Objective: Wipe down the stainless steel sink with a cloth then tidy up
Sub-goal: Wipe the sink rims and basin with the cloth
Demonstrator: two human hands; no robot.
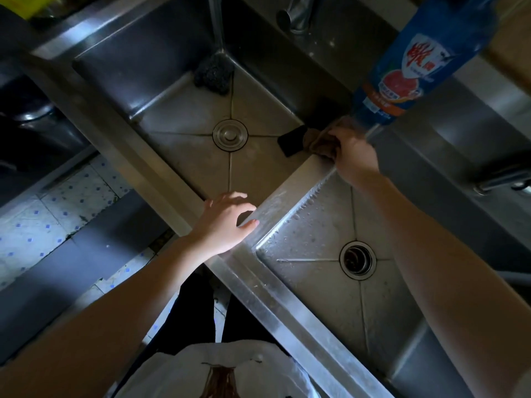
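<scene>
A double stainless steel sink fills the view, with a steel divider [290, 193] running between the left basin [184, 110] and the right basin [324, 225]. My right hand [355, 156] presses a brown cloth [319, 139] onto the far end of the divider, fingers closed on it. My left hand [227, 222] rests on the near end of the divider where it meets the front rim, fingers spread and holding nothing. Water drops bead along the right basin's edge.
A dark scouring pad [214, 73] lies in the left basin's far corner. A black sponge [291, 140] sits in the left basin beside the cloth. A blue detergent bottle [419, 61] stands on the back ledge. A faucet [297, 12] is behind. Tiled floor lies to the left.
</scene>
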